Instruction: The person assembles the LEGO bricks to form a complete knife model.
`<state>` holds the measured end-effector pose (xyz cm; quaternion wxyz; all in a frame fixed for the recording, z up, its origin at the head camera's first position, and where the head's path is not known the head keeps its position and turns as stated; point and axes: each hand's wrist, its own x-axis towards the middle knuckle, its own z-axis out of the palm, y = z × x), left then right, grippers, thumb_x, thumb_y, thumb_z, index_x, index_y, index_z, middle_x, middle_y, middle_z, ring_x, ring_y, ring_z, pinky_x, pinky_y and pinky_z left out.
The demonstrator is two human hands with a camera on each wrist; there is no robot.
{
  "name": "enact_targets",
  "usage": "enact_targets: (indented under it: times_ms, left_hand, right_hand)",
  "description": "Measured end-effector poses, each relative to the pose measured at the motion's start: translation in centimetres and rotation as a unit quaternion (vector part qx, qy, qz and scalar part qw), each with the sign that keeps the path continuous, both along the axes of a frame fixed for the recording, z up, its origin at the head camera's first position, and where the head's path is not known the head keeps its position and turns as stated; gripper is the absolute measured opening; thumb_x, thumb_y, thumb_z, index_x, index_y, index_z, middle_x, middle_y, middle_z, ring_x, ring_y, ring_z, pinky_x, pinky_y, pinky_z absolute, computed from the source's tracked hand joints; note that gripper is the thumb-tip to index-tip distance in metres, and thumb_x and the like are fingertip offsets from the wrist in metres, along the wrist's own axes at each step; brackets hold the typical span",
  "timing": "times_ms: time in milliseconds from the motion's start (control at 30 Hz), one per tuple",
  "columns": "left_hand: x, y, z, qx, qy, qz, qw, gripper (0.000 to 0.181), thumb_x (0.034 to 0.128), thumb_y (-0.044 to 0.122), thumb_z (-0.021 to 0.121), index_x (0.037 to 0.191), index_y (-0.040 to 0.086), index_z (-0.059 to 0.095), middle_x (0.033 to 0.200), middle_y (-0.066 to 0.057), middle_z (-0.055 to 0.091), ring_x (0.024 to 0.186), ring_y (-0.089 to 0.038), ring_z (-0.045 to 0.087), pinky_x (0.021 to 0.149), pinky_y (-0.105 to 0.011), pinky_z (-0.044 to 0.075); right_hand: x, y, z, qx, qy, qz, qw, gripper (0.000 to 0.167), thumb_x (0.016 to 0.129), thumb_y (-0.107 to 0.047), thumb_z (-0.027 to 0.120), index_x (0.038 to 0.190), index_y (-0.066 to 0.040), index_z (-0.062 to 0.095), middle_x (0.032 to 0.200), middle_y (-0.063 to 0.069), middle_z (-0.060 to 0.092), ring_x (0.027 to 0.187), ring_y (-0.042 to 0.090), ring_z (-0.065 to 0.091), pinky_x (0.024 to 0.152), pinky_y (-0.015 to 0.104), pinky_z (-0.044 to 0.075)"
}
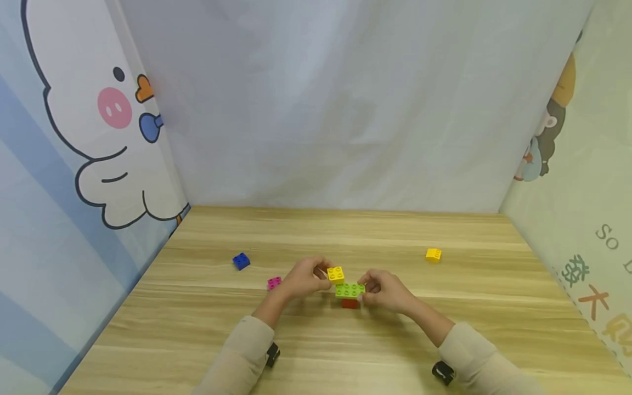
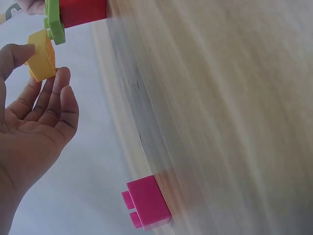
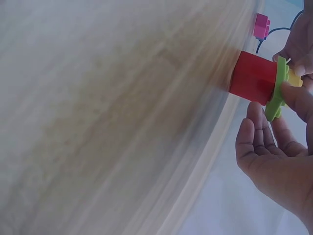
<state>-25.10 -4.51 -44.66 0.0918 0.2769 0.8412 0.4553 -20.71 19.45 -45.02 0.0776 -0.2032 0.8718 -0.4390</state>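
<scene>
The left hand (image 1: 306,277) pinches a yellow four-stud brick (image 1: 336,275) between thumb and fingers, tilted in the left wrist view, at the left end of a flat green plate (image 1: 349,291). Whether brick and plate touch is hard to tell. Under the plate stands a red brick (image 3: 254,78) on the table. The right hand (image 1: 387,291) holds the plate's right end, thumb on the studded side and fingers at the other side, as the right wrist view shows.
A pink brick (image 1: 274,283) lies beside the left hand, partly behind it in the head view. Farther left is a blue brick (image 1: 241,261). Another yellow brick (image 1: 433,255) sits at the back right of the wooden table (image 1: 345,351). Cloth hangs behind.
</scene>
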Motion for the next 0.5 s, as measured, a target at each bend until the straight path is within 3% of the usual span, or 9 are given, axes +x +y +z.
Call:
enact_targets:
  times_ms: [300,500]
  left_hand:
    - [0.3,0.0,0.3,0.020,0.016,-0.017,0.9995,0.030,0.0775,0.003,0.069,0.107,-0.001,0.062,0.098,-0.008,0.063,0.080,-0.016,0.060,0.068,-0.026,0.051]
    - [0.6,0.3,0.3,0.035,0.017,-0.027,0.9989,0.031,0.0781,0.002,0.068,0.108,-0.001,0.062,0.101,-0.008,0.062,0.084,-0.019,0.059,0.069,-0.026,0.051]
  right_hand:
    - [0.0,-0.5,0.5,-0.003,0.000,-0.003,1.0000,0.028,0.082,-0.009,0.070,0.104,0.005,0.060,0.086,0.005,0.058,0.076,0.018,0.056,0.068,0.032,0.049]
    - [1.7,-1.4,3.2,-0.018,-0.014,0.001,0.9997,0.026,0.082,-0.001,0.067,0.103,0.011,0.057,0.085,0.010,0.058,0.077,0.024,0.056,0.069,0.034,0.050]
